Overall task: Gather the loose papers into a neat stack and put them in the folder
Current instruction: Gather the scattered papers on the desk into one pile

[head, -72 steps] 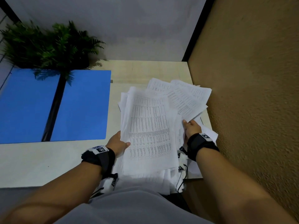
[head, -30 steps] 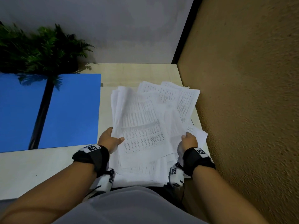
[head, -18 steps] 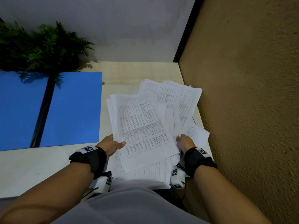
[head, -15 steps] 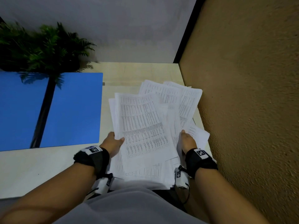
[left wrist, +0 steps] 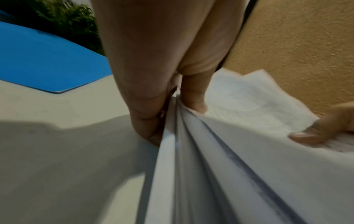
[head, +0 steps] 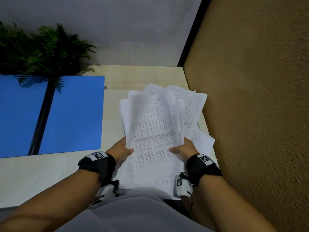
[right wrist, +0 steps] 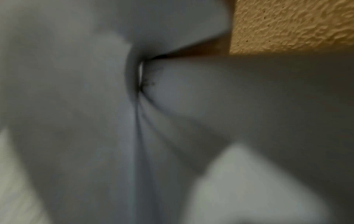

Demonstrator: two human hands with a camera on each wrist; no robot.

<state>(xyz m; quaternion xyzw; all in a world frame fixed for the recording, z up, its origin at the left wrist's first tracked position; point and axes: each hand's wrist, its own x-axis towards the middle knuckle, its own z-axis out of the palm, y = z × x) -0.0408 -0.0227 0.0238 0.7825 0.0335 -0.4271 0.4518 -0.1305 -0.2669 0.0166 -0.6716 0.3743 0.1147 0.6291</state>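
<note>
Nearest you, your left hand point(head: 120, 150) and right hand point(head: 183, 149) each grip a side edge of the papers point(head: 155, 131), thumbs lying on the printed top sheet and the other fingers tucked out of sight beneath. In the left wrist view the thumb and fingers pinch the bunched left edge, and the sheets fan apart there instead of lining up. The stack's long axis runs away from your body toward the back wall, leaning slightly right, its near end hanging over the table point(head: 41, 174) edge by your lap. The far sheets splay rightward toward the tan wall point(head: 259, 97) and look smeared. The right wrist view is only grey blur, so that grip cannot be checked there. Farther left, the open blue folder point(head: 71, 114) lies flat, cut off at the frame's left edge, with a fern point(head: 41, 52) overhanging its far end.
</note>
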